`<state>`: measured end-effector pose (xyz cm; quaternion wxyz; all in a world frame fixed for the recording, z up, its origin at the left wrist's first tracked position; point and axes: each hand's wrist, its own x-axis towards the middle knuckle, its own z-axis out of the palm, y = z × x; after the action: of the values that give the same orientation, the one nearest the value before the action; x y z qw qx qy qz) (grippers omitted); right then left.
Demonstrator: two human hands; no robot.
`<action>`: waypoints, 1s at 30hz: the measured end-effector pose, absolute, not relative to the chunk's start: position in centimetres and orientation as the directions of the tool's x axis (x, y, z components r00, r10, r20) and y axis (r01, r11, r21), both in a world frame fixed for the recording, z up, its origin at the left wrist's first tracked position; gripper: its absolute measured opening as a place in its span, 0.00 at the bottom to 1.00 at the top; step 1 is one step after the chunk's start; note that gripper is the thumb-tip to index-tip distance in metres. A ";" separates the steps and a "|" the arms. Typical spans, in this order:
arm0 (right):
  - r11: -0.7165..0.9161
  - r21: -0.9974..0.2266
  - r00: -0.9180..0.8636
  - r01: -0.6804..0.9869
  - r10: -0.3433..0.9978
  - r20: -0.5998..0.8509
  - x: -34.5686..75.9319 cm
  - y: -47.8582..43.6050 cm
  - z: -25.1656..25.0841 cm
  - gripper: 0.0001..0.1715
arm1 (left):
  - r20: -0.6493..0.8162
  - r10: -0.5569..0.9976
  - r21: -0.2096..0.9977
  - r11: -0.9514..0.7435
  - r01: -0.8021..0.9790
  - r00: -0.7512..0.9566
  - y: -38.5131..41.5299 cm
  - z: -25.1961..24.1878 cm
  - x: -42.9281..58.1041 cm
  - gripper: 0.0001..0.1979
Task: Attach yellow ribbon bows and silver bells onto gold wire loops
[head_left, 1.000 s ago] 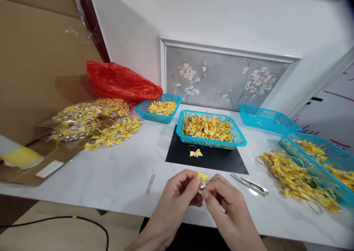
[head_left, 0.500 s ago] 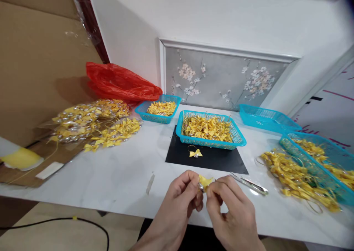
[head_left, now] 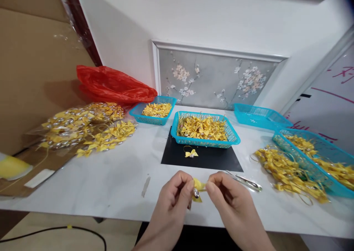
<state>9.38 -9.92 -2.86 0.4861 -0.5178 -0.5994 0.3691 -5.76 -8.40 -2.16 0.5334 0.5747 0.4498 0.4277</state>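
Observation:
A small yellow ribbon bow (head_left: 198,185) with a silvery bead hangs between my two hands, above the table's front edge. My left hand (head_left: 177,194) pinches the bow's left side, thumb against forefinger. On the other side, my right hand (head_left: 228,195) grips one ribbon end between thumb and fingertips. Another bow (head_left: 191,153), with a bead and a thin loop of cord, lies on the black mat (head_left: 212,160) just beyond. Metal tweezers (head_left: 249,182) rest on the table behind my right hand.
A blue basket (head_left: 205,144) heaped with yellow bows sits on the mat. Other blue baskets (head_left: 261,118) stand at the back and right. A bow pile (head_left: 290,173) lies at right; beaded bow strands (head_left: 69,125) and a red bag (head_left: 113,85) are at left.
My hands have moved slightly apart, and the bow now shows more fully, with its ribbon end drawn to the right. The whole view has shifted a little.

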 end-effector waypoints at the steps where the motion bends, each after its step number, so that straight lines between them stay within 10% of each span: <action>1: 0.190 -0.941 -0.016 0.279 0.981 0.193 9.3 -9.8 -2.9 0.18 | 0.011 0.969 0.997 -0.029 0.067 0.245 -8.5 -2.1 -5.7 0.16; 15: 0.056 -0.996 0.041 0.064 0.997 0.059 8.0 -10.3 -2.4 0.15 | 0.109 0.975 0.985 -0.132 0.110 0.196 -8.3 -3.1 -5.7 0.14; 19: 0.201 -0.969 0.112 0.147 0.969 0.218 7.6 -10.4 -3.0 0.14 | 0.140 0.977 0.983 -0.157 0.093 0.161 -8.5 -3.1 -5.6 0.13; 23: 0.331 -0.933 0.163 0.139 0.922 0.352 6.5 -10.8 -4.5 0.12 | 0.082 0.994 0.995 -0.077 -0.068 0.075 -8.8 -3.3 -5.0 0.14; 30: 0.202 -0.974 0.152 -0.104 0.971 0.186 5.6 -11.1 -6.7 0.15 | -0.090 0.991 0.914 0.122 -0.386 0.099 -8.8 -3.3 -4.3 0.14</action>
<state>5.63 -11.08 -6.72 0.6095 -0.4523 -0.4793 0.4408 -4.30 -8.84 -3.33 0.6357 0.3815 0.3962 0.5416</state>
